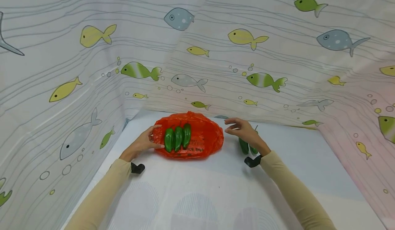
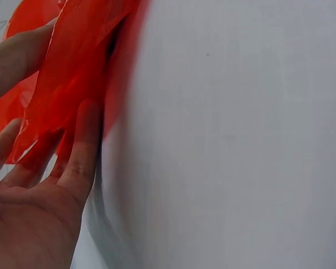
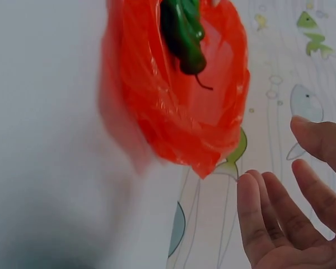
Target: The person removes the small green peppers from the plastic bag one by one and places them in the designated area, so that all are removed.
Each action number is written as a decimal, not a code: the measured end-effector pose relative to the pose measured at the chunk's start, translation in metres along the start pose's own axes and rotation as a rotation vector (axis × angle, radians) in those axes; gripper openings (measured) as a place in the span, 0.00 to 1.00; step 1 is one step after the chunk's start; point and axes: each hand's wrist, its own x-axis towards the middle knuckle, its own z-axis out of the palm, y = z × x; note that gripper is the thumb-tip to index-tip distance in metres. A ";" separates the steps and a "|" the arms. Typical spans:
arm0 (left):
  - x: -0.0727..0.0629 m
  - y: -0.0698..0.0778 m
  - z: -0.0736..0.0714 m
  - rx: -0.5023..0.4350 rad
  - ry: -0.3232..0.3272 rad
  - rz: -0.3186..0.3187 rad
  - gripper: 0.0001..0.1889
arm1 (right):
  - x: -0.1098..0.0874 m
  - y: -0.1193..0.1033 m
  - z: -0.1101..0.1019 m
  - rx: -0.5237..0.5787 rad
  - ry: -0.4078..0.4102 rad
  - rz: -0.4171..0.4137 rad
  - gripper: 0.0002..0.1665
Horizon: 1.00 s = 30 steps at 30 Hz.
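Near the back of the table, an orange-red plastic bag point(image 1: 213, 137) lies spread with its mouth wide, dark print showing on its inner side. Three green chili peppers point(image 1: 178, 138) with stems lie side by side in its left half. My left hand point(image 1: 143, 142) holds the bag's left rim; in the left wrist view the film point(image 2: 81, 61) passes between thumb and fingers. To the right of the bag my right hand point(image 1: 243, 130) hovers with parted, relaxed fingers point(image 3: 291, 216), holding nothing. More green chili peppers point(image 1: 243, 146) lie on the table, partly hidden below that hand.
White cloth point(image 1: 197, 189) with pale round patterns covers the table. Fish-printed curtains point(image 1: 216, 62) rise close behind the bag and along the left and right sides. A dark wrist mount point(image 1: 137, 168) is strapped below the left wrist, another point(image 1: 253, 161) below the right.
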 end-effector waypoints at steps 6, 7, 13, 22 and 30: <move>-0.001 -0.001 0.000 0.002 0.002 -0.005 0.56 | 0.007 -0.009 0.014 0.016 -0.042 -0.028 0.29; -0.001 -0.001 0.000 0.004 0.003 -0.006 0.56 | 0.007 -0.010 0.017 0.021 -0.049 -0.027 0.29; -0.002 -0.002 0.002 0.021 0.011 -0.014 0.56 | 0.012 -0.014 0.034 0.043 -0.094 -0.020 0.30; -0.001 -0.003 0.002 -0.010 0.011 -0.002 0.56 | 0.024 -0.016 0.065 0.008 -0.133 -0.043 0.28; -0.001 -0.002 0.000 -0.011 0.009 -0.009 0.56 | 0.037 -0.020 0.088 -0.039 -0.141 -0.070 0.33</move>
